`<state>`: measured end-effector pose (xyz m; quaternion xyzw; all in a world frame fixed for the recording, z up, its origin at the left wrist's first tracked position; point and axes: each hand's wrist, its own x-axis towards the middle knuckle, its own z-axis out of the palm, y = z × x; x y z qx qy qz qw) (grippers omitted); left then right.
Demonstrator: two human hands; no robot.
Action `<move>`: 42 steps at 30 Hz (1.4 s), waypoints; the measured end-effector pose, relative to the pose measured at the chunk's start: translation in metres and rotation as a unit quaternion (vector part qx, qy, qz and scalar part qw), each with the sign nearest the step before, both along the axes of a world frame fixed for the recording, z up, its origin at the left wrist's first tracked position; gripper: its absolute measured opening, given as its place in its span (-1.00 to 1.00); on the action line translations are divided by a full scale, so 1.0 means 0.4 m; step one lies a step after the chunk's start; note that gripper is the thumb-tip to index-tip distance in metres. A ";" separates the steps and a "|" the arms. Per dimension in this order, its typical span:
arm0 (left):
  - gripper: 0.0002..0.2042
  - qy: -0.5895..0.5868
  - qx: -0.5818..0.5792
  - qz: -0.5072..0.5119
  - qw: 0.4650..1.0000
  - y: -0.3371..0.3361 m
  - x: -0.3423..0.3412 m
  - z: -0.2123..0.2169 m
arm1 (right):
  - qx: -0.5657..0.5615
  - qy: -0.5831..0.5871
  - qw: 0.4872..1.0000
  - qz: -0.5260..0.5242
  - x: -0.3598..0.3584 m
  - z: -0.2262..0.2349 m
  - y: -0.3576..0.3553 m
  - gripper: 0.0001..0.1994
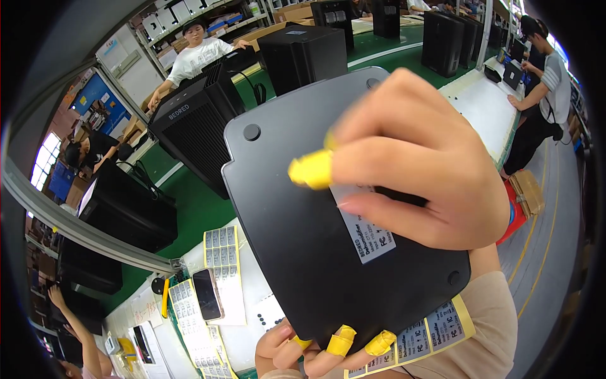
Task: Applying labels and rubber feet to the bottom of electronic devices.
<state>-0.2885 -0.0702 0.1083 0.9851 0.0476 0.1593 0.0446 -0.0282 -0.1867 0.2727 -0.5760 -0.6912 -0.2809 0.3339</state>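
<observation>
- Head view: black panel, flat plastic with rounded corners and small round feet, held up tilted in front of the camera, above the bench.
- White label sits on the panel face, partly under the right hand.
- Panel looks rigid and fairly light, judging by how it is carried on fingertips; smooth matte face, probably a bit slippery, so edges are the better place to hold.
- Left hand supports the panel from below: fingers curl over the bottom edge, yellow finger cots on the tips. Clasped on the panel.
- Right hand lies on top of the face, fingers bent and pressing at the label; one yellow cot sticks out left. It touches the panel and label but is not wrapped round anything; whether it pinches the label edge, can't tell, motion blur.
- Panel thus sits between the hands: left under the lower edge, right on the upper right of the face.
- Label sheet, yellow-backed, peeks out under the panel by the left wrist.
- More label sheets and a phone lie on the bench, lower left.
- Black units stand on the green line behind.
- Other workers: one behind the units at top left, one at the far right by a white table.
</observation>
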 end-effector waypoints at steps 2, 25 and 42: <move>-0.72 -0.096 0.032 -0.023 0.995 -0.006 0.024 0.030 | -0.026 -0.018 0.998 -0.049 0.010 0.008 0.003 -0.66; -0.67 -0.462 -0.058 -0.070 0.882 0.120 0.408 0.170 | 0.002 -0.021 0.998 0.062 0.100 0.010 0.018 -0.82; -0.72 -0.460 -0.049 -0.056 0.885 0.119 0.410 0.158 | 0.206 -0.201 0.953 -0.099 0.035 -0.126 0.080 -0.84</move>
